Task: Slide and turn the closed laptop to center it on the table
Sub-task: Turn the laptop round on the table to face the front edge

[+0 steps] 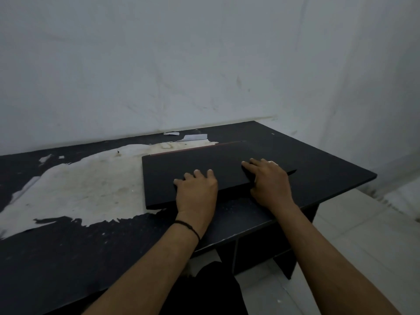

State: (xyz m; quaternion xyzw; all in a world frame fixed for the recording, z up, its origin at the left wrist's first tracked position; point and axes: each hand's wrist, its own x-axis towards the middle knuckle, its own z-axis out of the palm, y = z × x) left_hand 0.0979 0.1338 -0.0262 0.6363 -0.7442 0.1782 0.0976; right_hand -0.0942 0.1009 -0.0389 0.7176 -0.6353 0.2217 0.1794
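Observation:
A closed black laptop (193,162) lies flat on the right half of a dark table (318,155), its long edges slightly skewed to the table's edges. My left hand (196,189) rests on the laptop's near edge, fingers spread over the lid, and a dark band circles that wrist. My right hand (270,180) presses on the lid near the laptop's near right corner, its thumb hooked against the front edge. Both hands hide part of that near edge.
A large patch of peeled, pale surface (79,189) covers the table's left and middle. Small paper scraps (193,137) lie by the white wall (204,64) at the back. The table's right edge (354,185) drops to a pale tiled floor (363,246). Shelves sit under the table.

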